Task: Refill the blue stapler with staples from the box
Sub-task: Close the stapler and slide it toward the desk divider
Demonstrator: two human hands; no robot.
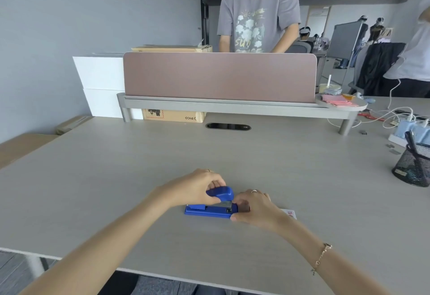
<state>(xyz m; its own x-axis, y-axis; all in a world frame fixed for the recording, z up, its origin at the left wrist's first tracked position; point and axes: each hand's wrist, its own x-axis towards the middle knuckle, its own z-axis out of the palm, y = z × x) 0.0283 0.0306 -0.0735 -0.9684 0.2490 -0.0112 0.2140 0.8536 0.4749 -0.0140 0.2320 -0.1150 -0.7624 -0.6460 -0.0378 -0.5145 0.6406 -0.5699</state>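
The blue stapler (209,209) lies on the desk in front of me, its base flat and its blue top lid swung up. My left hand (197,188) grips the raised lid. A metal staple channel shows at the stapler's right end. My right hand (253,208) rests at that end, fingers curled on the base and channel; whether it pinches staples I cannot tell. Behind my right hand a corner of the white staple box (290,213) with red print peeks out, mostly hidden.
A black mesh pen holder (413,166) stands at the right edge, with a power strip and white cables (400,117) behind it. A pink divider screen (218,77) on a grey shelf crosses the far desk. A person in a grey T-shirt stands behind it.
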